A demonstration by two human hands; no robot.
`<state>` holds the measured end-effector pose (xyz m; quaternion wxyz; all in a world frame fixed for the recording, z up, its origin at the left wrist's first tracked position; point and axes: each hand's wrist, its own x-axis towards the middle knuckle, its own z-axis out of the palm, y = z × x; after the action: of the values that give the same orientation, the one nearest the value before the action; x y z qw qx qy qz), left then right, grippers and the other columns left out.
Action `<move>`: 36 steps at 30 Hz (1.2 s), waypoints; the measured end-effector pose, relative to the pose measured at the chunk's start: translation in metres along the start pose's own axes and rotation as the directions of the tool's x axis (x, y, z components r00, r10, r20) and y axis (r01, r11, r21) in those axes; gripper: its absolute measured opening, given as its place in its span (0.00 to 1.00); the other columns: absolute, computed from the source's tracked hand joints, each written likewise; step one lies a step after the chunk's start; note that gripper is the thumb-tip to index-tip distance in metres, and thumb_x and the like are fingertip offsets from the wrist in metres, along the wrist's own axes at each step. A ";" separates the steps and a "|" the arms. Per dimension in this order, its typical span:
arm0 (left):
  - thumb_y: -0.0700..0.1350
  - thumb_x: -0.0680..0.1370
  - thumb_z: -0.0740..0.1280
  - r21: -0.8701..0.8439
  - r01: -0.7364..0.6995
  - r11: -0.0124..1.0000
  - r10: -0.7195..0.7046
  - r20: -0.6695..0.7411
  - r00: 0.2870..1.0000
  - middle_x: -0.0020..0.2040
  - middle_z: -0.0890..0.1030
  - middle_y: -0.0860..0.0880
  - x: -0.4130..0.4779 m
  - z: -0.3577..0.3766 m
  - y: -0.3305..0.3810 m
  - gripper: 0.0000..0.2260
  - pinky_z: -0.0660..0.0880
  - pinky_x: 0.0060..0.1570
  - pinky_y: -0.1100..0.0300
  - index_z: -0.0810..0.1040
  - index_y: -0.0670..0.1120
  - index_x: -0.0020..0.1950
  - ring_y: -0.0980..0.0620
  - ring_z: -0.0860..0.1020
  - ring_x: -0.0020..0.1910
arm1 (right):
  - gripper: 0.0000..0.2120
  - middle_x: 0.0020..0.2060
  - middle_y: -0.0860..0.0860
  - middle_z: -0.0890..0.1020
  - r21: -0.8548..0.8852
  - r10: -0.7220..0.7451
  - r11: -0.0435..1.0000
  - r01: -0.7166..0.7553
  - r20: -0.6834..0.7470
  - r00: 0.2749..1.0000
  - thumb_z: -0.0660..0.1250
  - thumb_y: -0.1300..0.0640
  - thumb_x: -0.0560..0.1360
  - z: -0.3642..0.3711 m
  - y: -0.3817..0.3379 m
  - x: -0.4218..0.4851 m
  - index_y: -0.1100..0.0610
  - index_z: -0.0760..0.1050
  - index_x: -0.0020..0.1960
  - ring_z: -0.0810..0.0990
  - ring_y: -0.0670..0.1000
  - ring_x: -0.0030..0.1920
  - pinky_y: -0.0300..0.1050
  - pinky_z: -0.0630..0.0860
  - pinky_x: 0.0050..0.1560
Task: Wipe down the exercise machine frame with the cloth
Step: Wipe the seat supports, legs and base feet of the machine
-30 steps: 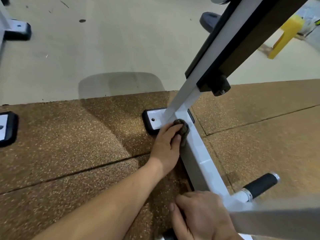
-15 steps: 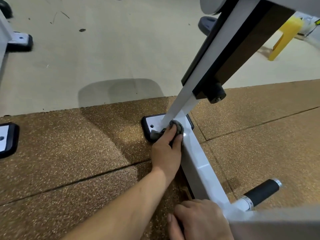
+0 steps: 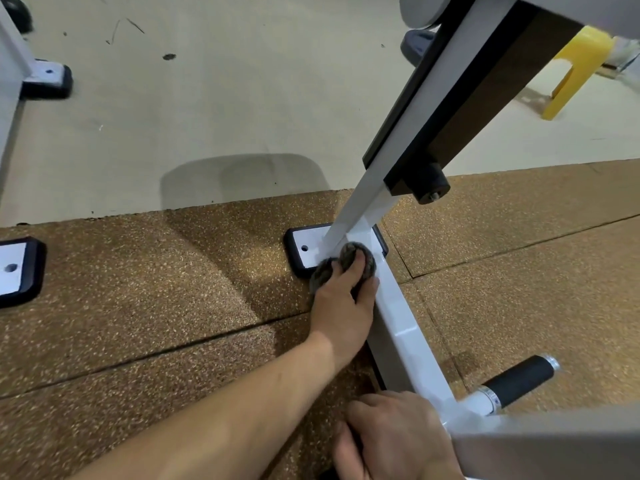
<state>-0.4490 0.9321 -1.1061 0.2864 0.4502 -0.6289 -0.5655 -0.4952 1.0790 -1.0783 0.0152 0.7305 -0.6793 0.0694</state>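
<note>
The white exercise machine frame [image 3: 403, 327] runs as a floor beam from its black-edged foot plate [image 3: 304, 249] toward me, with a slanted post rising from the joint. My left hand [image 3: 341, 306] grips a bunched grey cloth [image 3: 349, 258] and presses it on the joint where beam, post and foot plate meet; part of the cloth lies on the plate. My right hand [image 3: 394, 438] sits at the near end of the beam, fingers curled against it. What lies under it is hidden.
A black-gripped handle [image 3: 517, 381] sticks out right of the beam. Above hangs a dark padded board with a black knob [image 3: 429, 187]. Brown speckled rubber mats [image 3: 138, 306] meet a pale floor. Other foot plates [image 3: 15, 268] lie left, a yellow object [image 3: 575, 69] far right.
My left hand slid the cloth from the beam's side up onto the joint and foot plate. The right hand stayed at the near end of the beam.
</note>
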 end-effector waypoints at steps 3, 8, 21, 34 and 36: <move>0.55 0.81 0.68 0.048 -0.039 0.998 0.031 0.157 0.987 0.83 0.56 0.51 -0.036 0.006 -0.006 0.26 0.49 0.79 0.61 0.65 0.65 0.78 0.51 0.52 0.83 | 0.16 0.21 0.46 0.75 -0.002 0.015 1.000 -0.015 0.020 1.000 0.63 0.39 0.63 0.002 0.000 -0.001 0.50 0.77 0.26 0.75 0.47 0.21 0.40 0.70 0.20; 0.60 0.81 0.65 0.210 -0.100 0.973 0.038 0.283 0.958 0.84 0.47 0.52 -0.023 -0.014 -0.014 0.25 0.50 0.78 0.63 0.63 0.69 0.77 0.48 0.53 0.82 | 0.15 0.21 0.46 0.74 0.028 0.019 0.999 -0.019 0.002 1.000 0.65 0.41 0.63 0.001 -0.001 -0.002 0.51 0.72 0.25 0.75 0.48 0.22 0.39 0.69 0.22; 0.53 0.87 0.55 0.237 -0.132 0.963 0.048 0.331 0.942 0.84 0.45 0.51 -0.032 -0.006 -0.017 0.21 0.48 0.76 0.65 0.56 0.70 0.78 0.47 0.50 0.83 | 0.16 0.20 0.47 0.72 0.028 0.034 0.999 -0.033 -0.011 0.999 0.64 0.41 0.62 0.001 -0.002 -0.001 0.51 0.71 0.24 0.74 0.48 0.21 0.39 0.67 0.21; 0.53 0.87 0.57 0.127 -0.079 0.989 0.053 0.200 0.978 0.84 0.48 0.52 -0.013 -0.009 -0.016 0.22 0.44 0.73 0.65 0.58 0.69 0.79 0.49 0.49 0.82 | 0.18 0.20 0.46 0.72 0.024 0.012 1.000 -0.012 0.008 1.000 0.65 0.40 0.64 -0.003 -0.001 -0.001 0.51 0.69 0.24 0.74 0.48 0.22 0.39 0.69 0.23; 0.53 0.86 0.57 0.132 -0.087 0.987 0.055 0.227 0.972 0.84 0.46 0.53 -0.015 -0.010 -0.019 0.22 0.47 0.74 0.66 0.56 0.70 0.78 0.49 0.50 0.82 | 0.18 0.21 0.46 0.73 0.036 0.012 0.999 -0.013 0.018 1.000 0.65 0.41 0.65 -0.004 -0.002 -0.003 0.51 0.69 0.24 0.75 0.49 0.23 0.41 0.70 0.22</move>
<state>-0.4291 0.9422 -1.1201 0.2017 0.3802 -0.7112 -0.5558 -0.4933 1.0821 -1.0745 -0.0043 0.7268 -0.6826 0.0754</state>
